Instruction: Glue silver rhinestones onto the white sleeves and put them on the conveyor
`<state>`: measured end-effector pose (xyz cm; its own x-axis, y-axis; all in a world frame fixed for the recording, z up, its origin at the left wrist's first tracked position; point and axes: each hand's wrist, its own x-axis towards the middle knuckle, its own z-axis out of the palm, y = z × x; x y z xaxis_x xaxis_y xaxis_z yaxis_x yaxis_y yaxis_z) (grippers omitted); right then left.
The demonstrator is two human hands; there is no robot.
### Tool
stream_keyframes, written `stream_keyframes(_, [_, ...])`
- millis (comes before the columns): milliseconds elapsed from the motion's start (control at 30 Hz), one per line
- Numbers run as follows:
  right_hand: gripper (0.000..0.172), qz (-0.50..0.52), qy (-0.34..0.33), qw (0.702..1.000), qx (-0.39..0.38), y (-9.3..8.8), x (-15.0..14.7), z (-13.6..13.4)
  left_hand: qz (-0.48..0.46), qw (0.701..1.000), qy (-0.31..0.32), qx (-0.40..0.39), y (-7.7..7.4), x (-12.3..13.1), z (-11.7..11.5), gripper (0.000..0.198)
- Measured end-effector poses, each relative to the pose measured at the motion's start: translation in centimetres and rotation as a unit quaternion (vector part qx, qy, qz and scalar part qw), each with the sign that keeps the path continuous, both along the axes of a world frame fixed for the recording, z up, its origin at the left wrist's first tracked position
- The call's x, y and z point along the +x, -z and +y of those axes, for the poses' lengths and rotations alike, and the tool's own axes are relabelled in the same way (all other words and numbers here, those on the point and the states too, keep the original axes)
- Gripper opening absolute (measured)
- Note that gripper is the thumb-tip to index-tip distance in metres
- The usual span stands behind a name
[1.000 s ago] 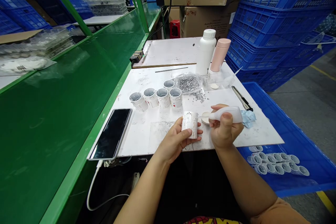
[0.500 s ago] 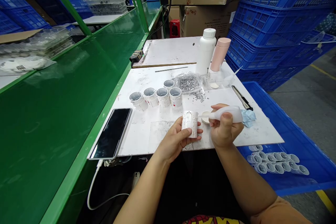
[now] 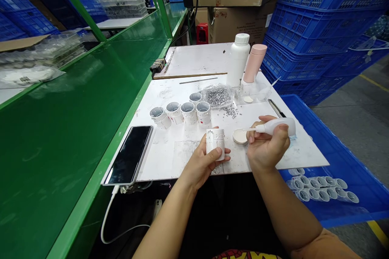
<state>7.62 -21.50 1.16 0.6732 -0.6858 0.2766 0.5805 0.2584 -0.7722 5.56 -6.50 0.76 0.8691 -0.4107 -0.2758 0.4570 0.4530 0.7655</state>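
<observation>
My left hand is wrapped round a white cup with small marks along its upper side, held above the table's front edge. To the right, my right hand grips a white squeeze bottle lying nearly level, its thin nozzle pointing left, apart from the cup. Under the nozzle a small round white dish sits on the table. Several similar cups stand farther back, beside a clear bag of small shiny metal-looking pieces. Loose pieces lie in front of the bag.
A phone with a cable lies at the table's left. A white bottle, a pink bottle and a cutter knife are at the right. A blue bin holding cups adjoins the right edge; a green conveyor runs along the left.
My right hand has moved right with the squeeze bottle, drawing the nozzle away from the cup. My left hand has turned the cup and shifted it slightly left.
</observation>
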Motion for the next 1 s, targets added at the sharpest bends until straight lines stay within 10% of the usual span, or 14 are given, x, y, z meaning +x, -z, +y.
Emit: stream_keyframes(1000, [0.035,-0.013,0.003,0.994,-0.106,0.87,-0.69,0.67,0.008,0.997,0.060,-0.048,0.12,0.20,0.20,0.083])
